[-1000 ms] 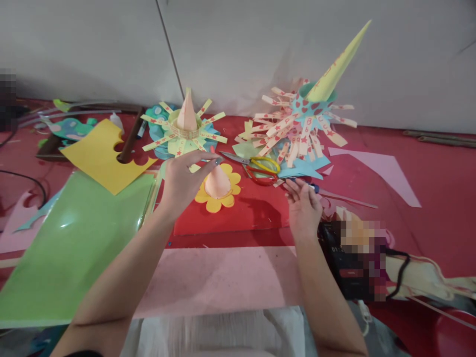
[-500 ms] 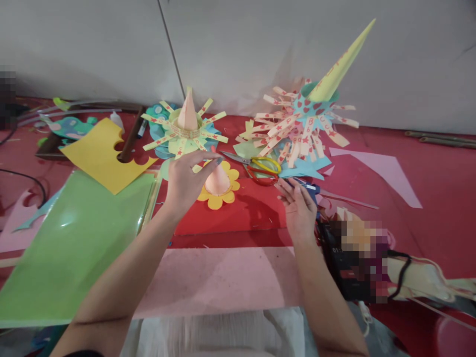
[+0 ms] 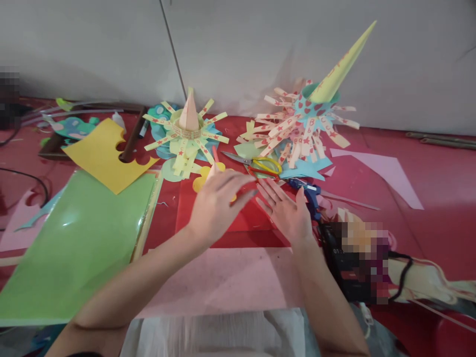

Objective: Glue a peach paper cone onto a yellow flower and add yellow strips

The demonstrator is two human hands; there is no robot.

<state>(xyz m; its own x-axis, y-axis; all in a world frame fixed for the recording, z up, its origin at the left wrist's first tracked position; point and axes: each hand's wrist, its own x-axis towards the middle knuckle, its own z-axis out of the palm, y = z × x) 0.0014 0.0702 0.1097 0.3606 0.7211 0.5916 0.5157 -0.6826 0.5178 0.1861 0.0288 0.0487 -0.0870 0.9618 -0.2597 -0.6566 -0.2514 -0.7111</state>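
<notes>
My left hand (image 3: 219, 206), fingers apart and empty, hovers in front of a yellow paper flower (image 3: 199, 183) with a pale pink paper cone, and hides most of it. My right hand (image 3: 286, 210) faces it with the palm turned up and the fingers spread, holding nothing. The fingertips of the two hands are close together over a red paper sheet (image 3: 245, 238). Just behind them lie scissors (image 3: 266, 163) with one yellow and one red handle. A blue glue gun (image 3: 310, 193) rests beside my right hand.
Two fringed paper crafts with cones stand at the back, a smaller one (image 3: 189, 124) and a taller one (image 3: 316, 106). Cut yellow paper (image 3: 111, 158) overlaps a green sheet (image 3: 82, 238) at left. Pink paper (image 3: 223, 282) lies in front; a black device (image 3: 338, 263) sits at right.
My left hand has moved right and nearer to me, away from the cone's tip, and now covers much of the flower. My right hand has shifted left and its fingers have spread.
</notes>
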